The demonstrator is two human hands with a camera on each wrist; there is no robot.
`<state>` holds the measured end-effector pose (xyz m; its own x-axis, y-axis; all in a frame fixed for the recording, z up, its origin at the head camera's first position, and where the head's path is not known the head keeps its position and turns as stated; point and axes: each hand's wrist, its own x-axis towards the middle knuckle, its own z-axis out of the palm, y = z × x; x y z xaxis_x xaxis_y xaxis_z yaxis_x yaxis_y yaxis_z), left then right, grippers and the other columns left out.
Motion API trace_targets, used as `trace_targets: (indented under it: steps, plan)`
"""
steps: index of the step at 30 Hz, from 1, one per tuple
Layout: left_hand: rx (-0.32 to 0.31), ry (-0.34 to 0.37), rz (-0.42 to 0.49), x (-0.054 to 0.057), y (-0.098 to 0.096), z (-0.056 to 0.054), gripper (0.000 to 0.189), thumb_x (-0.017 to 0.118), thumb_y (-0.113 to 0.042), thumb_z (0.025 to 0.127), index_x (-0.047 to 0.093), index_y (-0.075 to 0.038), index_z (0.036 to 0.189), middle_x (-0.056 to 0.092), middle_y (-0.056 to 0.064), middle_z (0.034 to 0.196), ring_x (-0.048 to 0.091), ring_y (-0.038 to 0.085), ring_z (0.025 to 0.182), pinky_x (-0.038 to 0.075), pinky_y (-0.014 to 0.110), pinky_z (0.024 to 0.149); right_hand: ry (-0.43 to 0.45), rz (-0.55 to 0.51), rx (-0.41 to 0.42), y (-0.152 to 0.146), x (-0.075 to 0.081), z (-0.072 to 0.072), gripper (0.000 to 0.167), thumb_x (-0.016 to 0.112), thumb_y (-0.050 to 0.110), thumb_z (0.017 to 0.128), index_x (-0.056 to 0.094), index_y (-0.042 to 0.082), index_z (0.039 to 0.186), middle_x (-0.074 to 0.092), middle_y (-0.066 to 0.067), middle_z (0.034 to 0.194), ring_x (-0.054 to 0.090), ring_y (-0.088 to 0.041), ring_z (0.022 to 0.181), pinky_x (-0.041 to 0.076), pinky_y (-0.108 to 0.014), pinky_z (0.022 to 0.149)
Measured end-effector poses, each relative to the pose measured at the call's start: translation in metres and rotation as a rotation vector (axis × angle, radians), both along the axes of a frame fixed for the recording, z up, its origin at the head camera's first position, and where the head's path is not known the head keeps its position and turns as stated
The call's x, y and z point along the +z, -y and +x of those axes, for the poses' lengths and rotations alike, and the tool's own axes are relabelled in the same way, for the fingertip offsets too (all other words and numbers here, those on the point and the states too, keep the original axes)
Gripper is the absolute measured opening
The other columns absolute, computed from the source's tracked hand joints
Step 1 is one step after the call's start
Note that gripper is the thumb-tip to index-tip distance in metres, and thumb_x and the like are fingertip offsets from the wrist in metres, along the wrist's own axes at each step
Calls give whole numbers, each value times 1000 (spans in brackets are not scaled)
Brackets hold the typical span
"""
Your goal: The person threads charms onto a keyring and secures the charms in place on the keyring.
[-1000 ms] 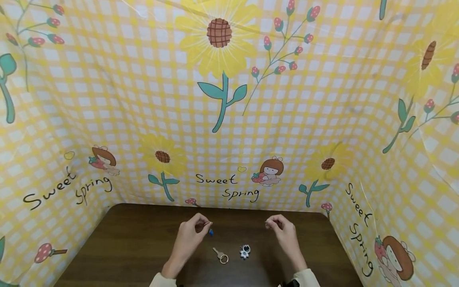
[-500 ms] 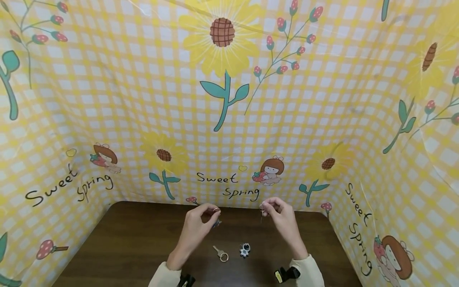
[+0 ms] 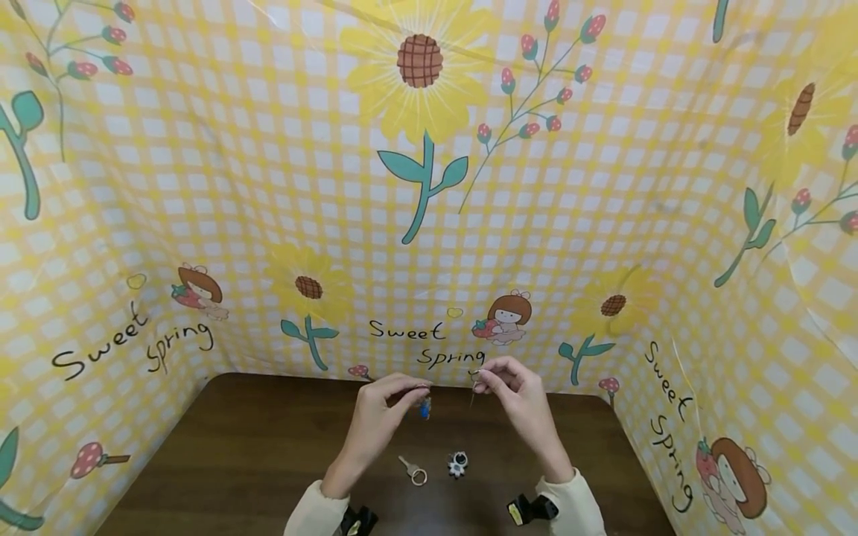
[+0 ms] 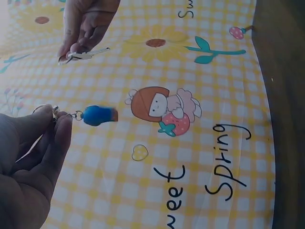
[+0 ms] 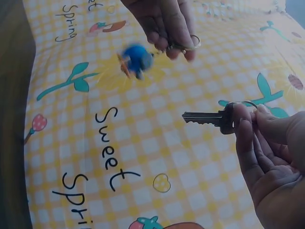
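Observation:
My left hand point(image 3: 378, 417) pinches the metal ring and clasp of a keychain with a small blue figure charm point(image 4: 96, 116). The charm dangles by a short chain below the fingertips. My right hand point(image 3: 519, 394) holds a ring between thumb and fingers, with a silver key point(image 5: 207, 117) hanging from it. The two hands are raised above the far part of the table, facing each other with a small gap between them. On the table below lie a brass-coloured key point(image 3: 408, 467) on a ring and, to its right, a white astronaut-like charm point(image 3: 457, 466).
The dark brown wooden table point(image 3: 268, 454) has rounded far corners. A yellow-and-white checked cloth point(image 3: 248, 223) with flowers and lettering hangs around its back and sides. Black wrist straps point(image 3: 532, 510) sit at both cream sleeves point(image 3: 570, 502).
Both hands have risen toward the back cloth and come closer together. The blue charm and the hanging key moved with them. The things on the table stayed put.

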<state>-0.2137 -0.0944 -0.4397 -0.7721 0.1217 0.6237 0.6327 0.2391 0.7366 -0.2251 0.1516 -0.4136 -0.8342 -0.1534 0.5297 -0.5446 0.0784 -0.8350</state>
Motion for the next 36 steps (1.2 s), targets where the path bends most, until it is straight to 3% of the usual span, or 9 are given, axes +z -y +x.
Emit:
trace_targets:
  steps: [4,10,19,29,36]
  plan:
    - [-31,-21,7,3,-2,2,16,76,-6,97,83,-14,110,78,-5,101,73,14,83,59,26,69,3,12,22,4,2,4,11,67,-1,102,68,-11,108,71,-25,94,72,-13,80,62,-29,77]
    - [-20,-51,29,5,-7,3,14,78,-7,95,82,-12,107,79,0,99,73,16,82,60,27,72,40,16,23,9,4,9,10,69,2,102,70,-7,106,72,-20,97,73,-15,83,63,-30,79]
    - [-19,-22,67,12,-13,7,13,79,-9,93,80,-4,105,79,0,100,74,16,84,61,28,76,-35,93,-11,10,5,10,8,70,7,103,71,0,103,68,-14,110,67,-13,93,55,-24,80]
    - [-58,-46,79,12,-18,10,9,79,-6,94,80,-7,103,79,5,99,75,16,84,62,29,76,-2,11,160,11,2,9,13,58,4,109,53,-8,106,75,-22,109,73,-20,102,58,-30,94]
    - [-84,-48,66,9,-22,10,8,78,-6,94,80,-6,103,79,3,98,75,15,84,62,29,77,27,-9,99,13,0,11,12,63,4,107,57,-6,101,69,-17,106,69,-15,98,56,-26,86]
